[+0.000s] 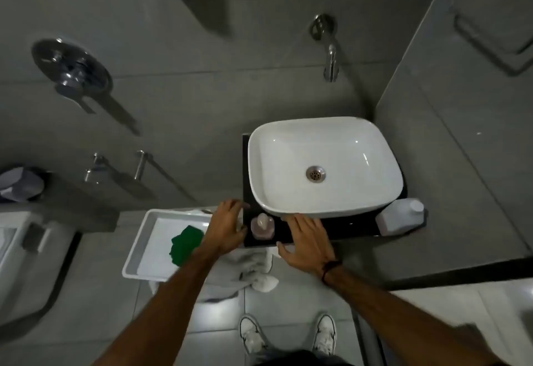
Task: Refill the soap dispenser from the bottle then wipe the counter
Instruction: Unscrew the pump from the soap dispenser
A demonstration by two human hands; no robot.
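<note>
A small pinkish soap dispenser (262, 226) with a pump top stands on the black counter (346, 228) at its front left corner. My left hand (227, 225) is just left of it, fingers apart, holding nothing. My right hand (305, 240) lies open just right of the dispenser, palm down at the counter's front edge. A white refill bottle (401, 217) with a white cap stands at the counter's front right corner. A green cloth (184, 244) lies in a white tray (138, 246) to the left.
A white basin (288, 149) fills most of the counter, with a wall tap (330, 57) above it. A grey-white towel (248, 270) hangs below the tray. A toilet (26, 262) is at far left. My shoes (288, 332) stand on the tiled floor.
</note>
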